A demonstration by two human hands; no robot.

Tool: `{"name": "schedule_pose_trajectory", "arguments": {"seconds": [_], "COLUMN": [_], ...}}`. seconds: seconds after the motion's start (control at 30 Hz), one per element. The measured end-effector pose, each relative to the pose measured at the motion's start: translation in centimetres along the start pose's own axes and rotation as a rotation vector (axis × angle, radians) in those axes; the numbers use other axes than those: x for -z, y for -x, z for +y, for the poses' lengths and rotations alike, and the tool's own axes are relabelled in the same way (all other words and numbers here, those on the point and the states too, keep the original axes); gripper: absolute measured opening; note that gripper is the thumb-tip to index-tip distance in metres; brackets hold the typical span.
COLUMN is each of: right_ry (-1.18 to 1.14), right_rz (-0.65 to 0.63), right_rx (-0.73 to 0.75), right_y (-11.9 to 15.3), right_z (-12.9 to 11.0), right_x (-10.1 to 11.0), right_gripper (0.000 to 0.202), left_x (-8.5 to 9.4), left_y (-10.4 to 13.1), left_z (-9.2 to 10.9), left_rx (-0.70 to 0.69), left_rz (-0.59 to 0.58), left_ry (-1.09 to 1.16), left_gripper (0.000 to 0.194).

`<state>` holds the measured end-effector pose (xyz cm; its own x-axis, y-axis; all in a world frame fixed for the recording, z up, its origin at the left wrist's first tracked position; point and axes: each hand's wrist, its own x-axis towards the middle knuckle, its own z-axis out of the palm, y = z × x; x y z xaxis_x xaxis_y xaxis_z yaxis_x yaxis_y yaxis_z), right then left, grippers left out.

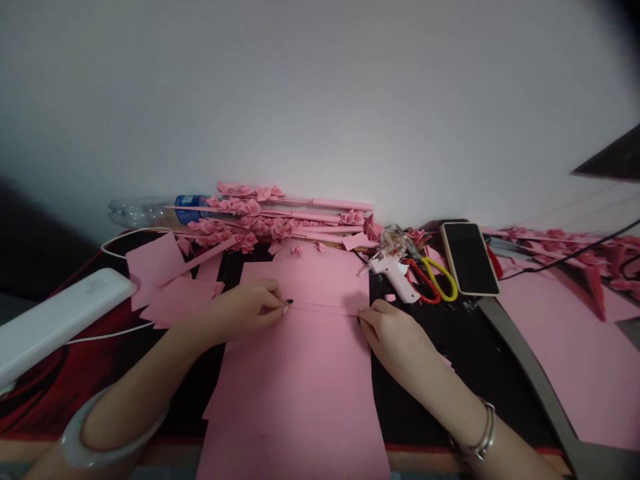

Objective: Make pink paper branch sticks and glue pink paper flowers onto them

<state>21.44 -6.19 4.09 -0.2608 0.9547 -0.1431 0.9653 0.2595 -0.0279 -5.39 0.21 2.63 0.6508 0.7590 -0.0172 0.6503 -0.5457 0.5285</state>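
Between my two hands a thin pink paper strip (323, 309) is drawn out nearly level. My left hand (257, 307) pinches its left end between thumb and finger, and my right hand (393, 330) pinches its right end. Directly beneath them lie large pink paper sheets (300, 400), overlapping and reaching past the table's near edge. Two small folded paper flowers (297, 251) rest on the far part of these sheets. Whether the strip touches the sheet below it, I cannot tell.
Pink paper flower stems (270, 223) and a plastic bottle (145, 212) lie along the wall. A glue gun (397, 275), scissors (443, 283) and a phone (470, 259) are to the right. At left are a white power strip-like bar (65, 320) and cut paper pieces (177, 300).
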Motion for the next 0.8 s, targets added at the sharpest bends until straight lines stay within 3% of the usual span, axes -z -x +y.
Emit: {"name": "schedule_pose_trajectory", "arguments": {"seconds": [0.1, 0.17, 0.37, 0.53, 0.8], "right_ry": [-0.114, -0.214, -0.552, -0.569, -0.600], "right_rz": [0.079, 0.129, 0.176, 0.173, 0.264], "right_rx": [-0.025, -0.042, -0.008, 0.018, 0.067], "right_y": [-0.7, -1.2, -2.0, -2.1, -2.4], "right_z": [0.2, 0.4, 1.2, 1.3, 1.5], "right_x": [-0.7, -1.1, -2.0, -1.8, -2.1], "right_gripper": [0.021, 0.016, 0.016, 0.016, 0.021], "left_x": [0.1, 0.0, -0.5, -0.9, -1.2], "left_y": [-0.3, -0.5, -0.7, -0.8, -1.0], "left_z": [-0.3, -0.4, -0.7, -1.1, -1.3], "left_rx": [-0.057, -0.056, 0.057, 0.088, -0.033], "left_rz": [-0.064, -0.031, 0.003, 0.005, 0.085], "left_ry": [0.023, 0.013, 0.107, 0.160, 0.104], "left_gripper": [0.028, 0.025, 0.013, 0.009, 0.012]}}
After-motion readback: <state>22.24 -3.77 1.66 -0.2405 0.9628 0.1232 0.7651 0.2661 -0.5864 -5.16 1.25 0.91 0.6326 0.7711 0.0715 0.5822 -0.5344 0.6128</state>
